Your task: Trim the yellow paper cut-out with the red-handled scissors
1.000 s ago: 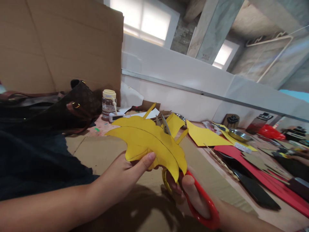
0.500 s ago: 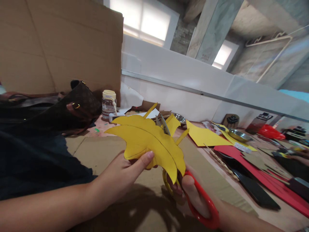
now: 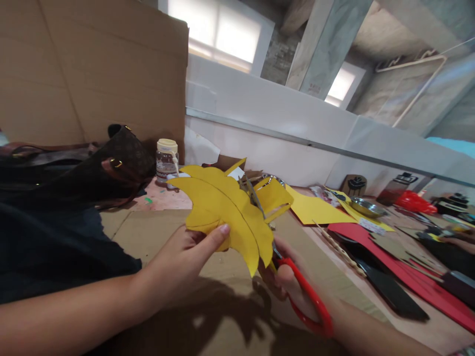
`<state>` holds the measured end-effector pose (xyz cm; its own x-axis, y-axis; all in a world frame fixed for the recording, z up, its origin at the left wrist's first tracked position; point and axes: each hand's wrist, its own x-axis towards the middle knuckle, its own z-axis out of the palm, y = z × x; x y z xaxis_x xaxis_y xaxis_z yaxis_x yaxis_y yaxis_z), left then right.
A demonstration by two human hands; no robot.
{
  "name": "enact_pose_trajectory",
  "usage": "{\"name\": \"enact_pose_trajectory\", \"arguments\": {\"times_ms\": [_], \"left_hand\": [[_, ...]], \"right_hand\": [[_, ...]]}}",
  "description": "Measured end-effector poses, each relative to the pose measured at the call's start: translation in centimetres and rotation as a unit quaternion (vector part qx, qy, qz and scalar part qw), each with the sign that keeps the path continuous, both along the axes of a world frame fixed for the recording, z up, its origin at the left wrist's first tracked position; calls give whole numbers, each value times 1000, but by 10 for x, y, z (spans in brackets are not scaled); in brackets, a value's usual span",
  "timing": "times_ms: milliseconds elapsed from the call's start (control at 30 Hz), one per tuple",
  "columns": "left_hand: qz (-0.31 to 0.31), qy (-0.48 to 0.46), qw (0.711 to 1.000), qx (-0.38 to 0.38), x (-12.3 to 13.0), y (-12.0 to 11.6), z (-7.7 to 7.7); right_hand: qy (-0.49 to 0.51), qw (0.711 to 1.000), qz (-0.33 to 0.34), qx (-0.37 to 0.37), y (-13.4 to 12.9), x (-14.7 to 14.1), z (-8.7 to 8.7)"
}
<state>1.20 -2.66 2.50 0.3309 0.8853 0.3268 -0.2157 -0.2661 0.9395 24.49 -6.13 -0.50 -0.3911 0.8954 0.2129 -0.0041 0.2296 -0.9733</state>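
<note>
A yellow paper piece (image 3: 222, 202) with scalloped edges and a dark curved line hangs above the cardboard mat. My left hand (image 3: 198, 249) pinches its lower edge, thumb on top. My right hand (image 3: 293, 287) has its fingers in the red handles of the scissors (image 3: 309, 301). The scissors' blades stand apart at the paper's upper right edge, partly behind it. A yellow strip of paper (image 3: 274, 198) is bent away beside the blades.
At the left lie a dark handbag (image 3: 128, 158) and dark cloth (image 3: 67, 242). A jar (image 3: 166, 160) stands behind. Yellow sheets (image 3: 319, 207), a metal bowl (image 3: 367, 206), red material (image 3: 408, 267) and a black flat object (image 3: 393, 287) lie right. Another person's hand (image 3: 460, 242) shows far right.
The yellow paper has shifted slightly left and turned. My right hand and the scissors have moved a little left, and the cut-away yellow part behind the blades shows more.
</note>
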Motion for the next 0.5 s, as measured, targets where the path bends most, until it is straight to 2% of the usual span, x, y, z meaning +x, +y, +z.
{"name": "enact_pose_trajectory", "arguments": {"times_ms": [267,500], "left_hand": [[29,19,999,19,-2,4,3],[34,1,999,39,-4,9,5]], "right_hand": [[-34,999,-7,13,-2,1,10],[-37,999,-10,-16,0,2,4]]}}
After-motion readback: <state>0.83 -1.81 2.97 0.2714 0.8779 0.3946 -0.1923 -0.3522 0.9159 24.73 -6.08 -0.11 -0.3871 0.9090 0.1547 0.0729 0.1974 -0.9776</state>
